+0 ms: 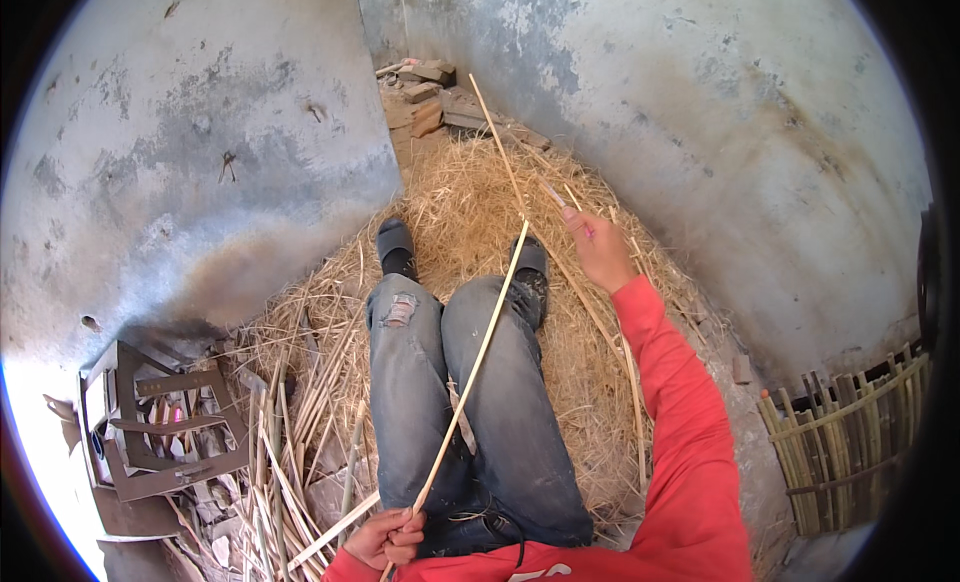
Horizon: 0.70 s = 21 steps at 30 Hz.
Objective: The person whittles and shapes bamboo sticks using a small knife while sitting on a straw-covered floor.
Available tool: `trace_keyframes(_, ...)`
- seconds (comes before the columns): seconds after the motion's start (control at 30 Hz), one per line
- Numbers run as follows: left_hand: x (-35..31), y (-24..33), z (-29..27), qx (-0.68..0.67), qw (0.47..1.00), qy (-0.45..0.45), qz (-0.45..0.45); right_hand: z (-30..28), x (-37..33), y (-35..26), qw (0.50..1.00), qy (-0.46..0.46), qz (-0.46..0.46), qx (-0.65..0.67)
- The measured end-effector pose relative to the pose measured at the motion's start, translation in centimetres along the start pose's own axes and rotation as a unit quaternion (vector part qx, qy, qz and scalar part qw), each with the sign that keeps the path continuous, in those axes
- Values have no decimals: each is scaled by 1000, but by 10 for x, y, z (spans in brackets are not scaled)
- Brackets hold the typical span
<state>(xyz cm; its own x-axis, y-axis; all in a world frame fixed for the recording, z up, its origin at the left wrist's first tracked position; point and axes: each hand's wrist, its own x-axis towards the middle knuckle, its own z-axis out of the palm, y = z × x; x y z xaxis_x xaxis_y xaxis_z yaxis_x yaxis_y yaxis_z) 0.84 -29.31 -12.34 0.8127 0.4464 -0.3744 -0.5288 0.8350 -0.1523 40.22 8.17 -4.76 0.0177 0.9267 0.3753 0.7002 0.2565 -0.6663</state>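
My left hand (386, 539), low in the view near my lap, is closed around a long, thin bamboo strip (478, 367). The strip slants up across my jeans and past my right foot, with a slight bend and pale spot near its middle. Its far end points toward the back wall. My right hand (600, 250), arm stretched forward, is closed on a small knife (553, 195) whose light blade pokes out past the fingers. A bit of pink handle shows at the grip. The blade is to the right of the strip, apart from it.
Straw-like shavings (455, 197) cover the floor around my legs. Loose bamboo strips (290, 452) lie at the left beside an overturned wooden frame (180, 472). Bricks (430, 87) are piled at the back. A bamboo basket or fence piece (850, 452) stands right. Grey walls (720, 132) rise close by.
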Motion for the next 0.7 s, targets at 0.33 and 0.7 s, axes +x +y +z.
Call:
trace_keyframes(0.33,12,23,28,140,989,35,14,28,-50,-45,999,-19,-36,-14)
trace_keyframes(0.7,16,23,25,126,991,26,21,19,-93,-60,994,-89,-42,54)
